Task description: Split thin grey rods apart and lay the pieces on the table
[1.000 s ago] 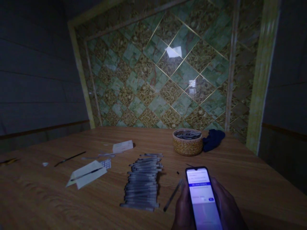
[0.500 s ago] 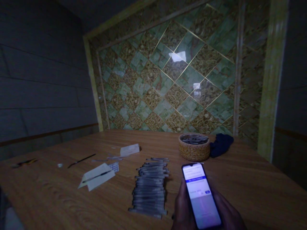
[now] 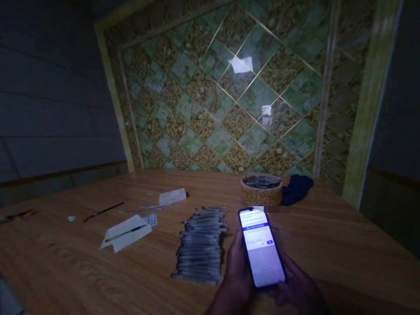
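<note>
A lit smartphone [image 3: 262, 251] is held upright over the near right part of the table, its bright screen towards me. My left hand [image 3: 237, 267] is closed around its left edge. My right hand [image 3: 299, 282] grips the lower right edge, with a thumb by the bottom corner; its other fingers are mostly hidden in the dark. Left of the phone, a long row of grey pens [image 3: 199, 251] lies side by side on the wooden table [image 3: 65, 262]. Behind the phone stands a round woven basket [image 3: 261, 193] filled with similar pens.
A dark blue cloth [image 3: 298, 189] lies against the basket. To the left are a folded paper [image 3: 120, 240] with a pen [image 3: 131, 232] on it, a small white box [image 3: 173, 196], a thin black stick [image 3: 103, 211] and a dark tool [image 3: 18, 215]. A tiled wall [image 3: 216, 109] borders the back.
The phone and both hands have come up and left in view, showing more of the hands. The view has also shifted slightly. The pens and basket stay as they were.
</note>
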A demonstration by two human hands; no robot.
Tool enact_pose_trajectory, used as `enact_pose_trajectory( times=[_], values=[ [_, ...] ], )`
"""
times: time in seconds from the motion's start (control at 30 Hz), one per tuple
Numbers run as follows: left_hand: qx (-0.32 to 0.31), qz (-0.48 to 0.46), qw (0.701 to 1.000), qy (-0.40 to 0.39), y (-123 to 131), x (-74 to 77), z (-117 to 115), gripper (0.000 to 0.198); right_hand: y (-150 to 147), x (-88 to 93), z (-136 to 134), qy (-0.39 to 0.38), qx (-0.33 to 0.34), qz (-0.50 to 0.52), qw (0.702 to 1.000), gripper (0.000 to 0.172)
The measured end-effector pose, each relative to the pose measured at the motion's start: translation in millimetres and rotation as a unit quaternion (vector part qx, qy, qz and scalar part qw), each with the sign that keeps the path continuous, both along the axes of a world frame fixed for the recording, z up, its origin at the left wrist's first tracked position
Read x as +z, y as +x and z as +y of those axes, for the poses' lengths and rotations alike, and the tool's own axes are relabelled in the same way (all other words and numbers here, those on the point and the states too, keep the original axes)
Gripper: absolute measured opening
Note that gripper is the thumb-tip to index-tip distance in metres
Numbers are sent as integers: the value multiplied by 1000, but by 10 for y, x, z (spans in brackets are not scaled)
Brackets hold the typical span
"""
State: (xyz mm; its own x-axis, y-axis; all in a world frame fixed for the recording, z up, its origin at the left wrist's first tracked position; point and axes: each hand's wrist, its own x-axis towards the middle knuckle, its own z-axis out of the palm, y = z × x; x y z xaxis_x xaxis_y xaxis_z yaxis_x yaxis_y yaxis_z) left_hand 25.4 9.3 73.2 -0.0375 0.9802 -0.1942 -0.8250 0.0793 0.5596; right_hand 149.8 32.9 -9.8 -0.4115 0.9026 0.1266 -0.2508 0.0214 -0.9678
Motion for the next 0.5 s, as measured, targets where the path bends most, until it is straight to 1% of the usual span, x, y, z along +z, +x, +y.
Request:
enact_pose_trajectory(
  times=[0.1, 0.17, 0.27, 0.4, 0.47, 0.5],
  values=[
    [-15, 8, 1000, 2, -23, -38, 61, 45, 9, -72, 101, -3, 53, -28, 998, 95],
    [-20, 2, 1000, 5, -25, -62, 97, 44, 12, -103, 133, -3, 62, -37, 997, 98],
    [-17, -5, 1000, -2, -19, -93, 118, 41, -24, -142, 108, 10, 20, -20, 1000, 91],
    [0, -19, 1000, -16, -29, -142, 101, 38, -142, -187, 2, -6, -61, 28, 998, 68],
    [8, -22, 1000, -19, -48, -185, 90, 37, -198, -194, -47, 6, -112, 28, 993, 56],
    [9, -23, 1000, -19, -60, -211, 86, 37, -220, -194, -67, 25, -130, 19, 991, 51]
  ],
)
